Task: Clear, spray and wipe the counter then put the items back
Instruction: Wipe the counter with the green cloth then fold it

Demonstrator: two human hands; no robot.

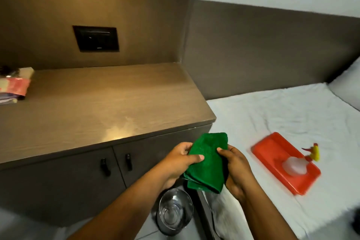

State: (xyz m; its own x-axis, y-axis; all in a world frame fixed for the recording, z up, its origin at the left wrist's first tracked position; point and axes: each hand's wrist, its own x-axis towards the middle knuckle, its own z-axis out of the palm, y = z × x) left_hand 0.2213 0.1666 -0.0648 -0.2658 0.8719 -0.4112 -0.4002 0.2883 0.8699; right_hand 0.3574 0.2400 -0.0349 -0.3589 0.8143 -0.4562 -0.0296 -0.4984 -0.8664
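Green folded cloth [204, 160], pinched by left hand [178, 161] and right hand [234, 167] below the counter [101, 103] edge, should probably stay folded flat for even wiping strokes.

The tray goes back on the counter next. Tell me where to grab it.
Grip the red tray by its long raised rims, one hand per side, coming from its near end. The spray bottle lies loose on it, so keep it level. Both hands now hold the cloth.

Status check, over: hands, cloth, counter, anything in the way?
Left hand and right hand both grip the folded green cloth. Counter mostly bare, not being wiped; packets at far left. Red tray on bed.
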